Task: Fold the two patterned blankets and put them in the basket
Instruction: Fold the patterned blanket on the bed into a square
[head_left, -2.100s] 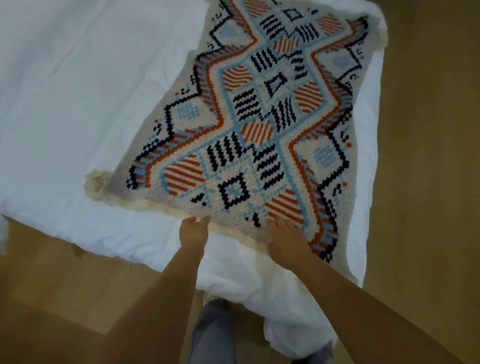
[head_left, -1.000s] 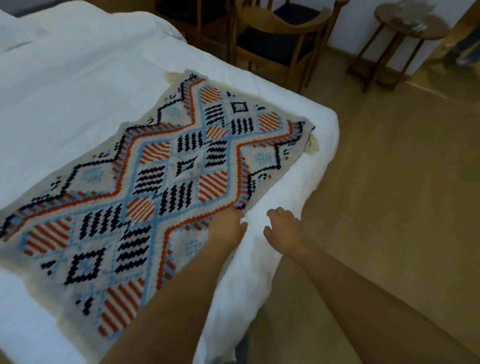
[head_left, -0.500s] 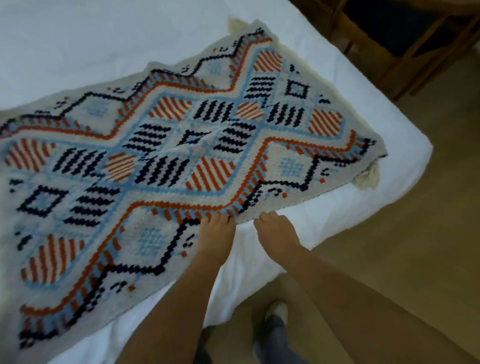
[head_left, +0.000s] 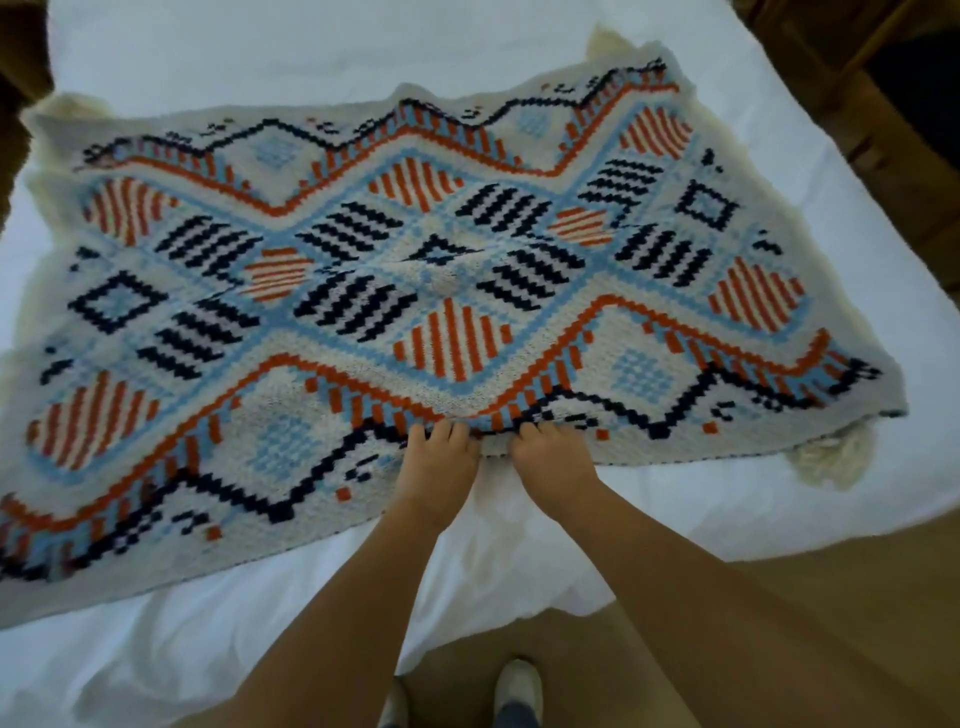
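White bed sheet (head_left: 519, 561) lying wrinkled directly under and near side of the hands. Wooden floor (head_left: 831, 597) showing right of and below them. Dark wooden furniture (head_left: 883, 78) sitting far beyond, up right. White-toed shoes (head_left: 517, 686) standing below.

Both bare forearms reach forward and converge, the left hand (head_left: 439, 460) and right hand (head_left: 553, 460) side by side, nearly touching. Each hand's fingers (head_left: 532, 432) curl over and pinch the near edge of the knitted patterned blanket (head_left: 467, 291) (fingertips hidden underneath), knuckles up.
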